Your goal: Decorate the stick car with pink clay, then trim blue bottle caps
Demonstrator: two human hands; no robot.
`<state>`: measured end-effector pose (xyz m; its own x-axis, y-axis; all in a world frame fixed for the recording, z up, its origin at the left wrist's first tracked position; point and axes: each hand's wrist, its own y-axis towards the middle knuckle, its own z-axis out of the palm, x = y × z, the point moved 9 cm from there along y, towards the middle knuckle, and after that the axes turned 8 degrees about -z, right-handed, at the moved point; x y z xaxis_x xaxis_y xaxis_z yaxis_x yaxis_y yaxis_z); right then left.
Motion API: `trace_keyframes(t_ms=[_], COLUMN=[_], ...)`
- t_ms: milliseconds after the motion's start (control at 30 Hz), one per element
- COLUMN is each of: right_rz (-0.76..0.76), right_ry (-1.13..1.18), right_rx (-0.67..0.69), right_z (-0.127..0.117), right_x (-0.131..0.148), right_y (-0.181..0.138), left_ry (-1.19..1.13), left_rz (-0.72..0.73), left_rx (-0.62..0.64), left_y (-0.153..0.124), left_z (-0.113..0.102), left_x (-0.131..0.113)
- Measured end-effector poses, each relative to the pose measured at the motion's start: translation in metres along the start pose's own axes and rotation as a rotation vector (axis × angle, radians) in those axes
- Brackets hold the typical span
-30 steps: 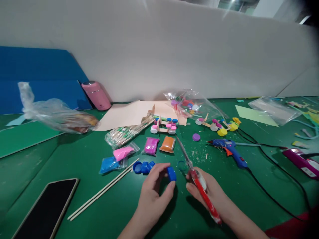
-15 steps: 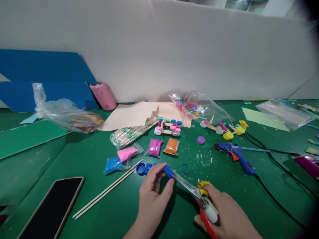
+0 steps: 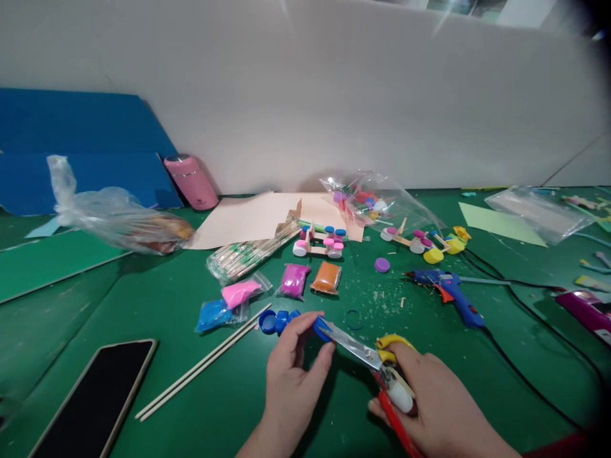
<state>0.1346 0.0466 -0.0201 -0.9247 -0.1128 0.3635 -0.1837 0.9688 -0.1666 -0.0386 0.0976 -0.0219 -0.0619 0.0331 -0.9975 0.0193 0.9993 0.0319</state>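
My left hand pinches a blue bottle cap between thumb and fingers. My right hand grips scissors with one yellow and one red handle, and their blade tips reach into the cap. More blue caps lie just beyond my left hand, partly hidden by its fingers. A thin blue plastic ring rests on the table past the blades. Two wooden sticks lie side by side to the left of my left hand.
A phone lies at the front left. Clay packets and small toy cars sit further back. On the right are a blue glue gun with its cord and a purple cap. A pink bottle stands by the wall.
The scissors' handles have spread slightly wider, and the blades have shifted a little in the blue cap. The whole view has drifted slightly; my left hand still holds the cap.
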Motion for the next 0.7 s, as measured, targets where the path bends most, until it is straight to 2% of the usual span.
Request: trace_keyframes(t_ms=[333,700], right_rz=[-0.014,-0.045], right_ry=[-0.056,-0.104], right_rx=[-0.071,-0.063], right_z=[-0.007,-0.008], right_x=[-0.001,0.000], right_y=[-0.001,0.000], left_ry=[-0.177,-0.356], left_rz=[-0.108,-0.236], left_rx=[-0.038,-0.047], left_y=[0.000,0.002], left_z=[-0.001,0.000], left_x=[0.006,0.011])
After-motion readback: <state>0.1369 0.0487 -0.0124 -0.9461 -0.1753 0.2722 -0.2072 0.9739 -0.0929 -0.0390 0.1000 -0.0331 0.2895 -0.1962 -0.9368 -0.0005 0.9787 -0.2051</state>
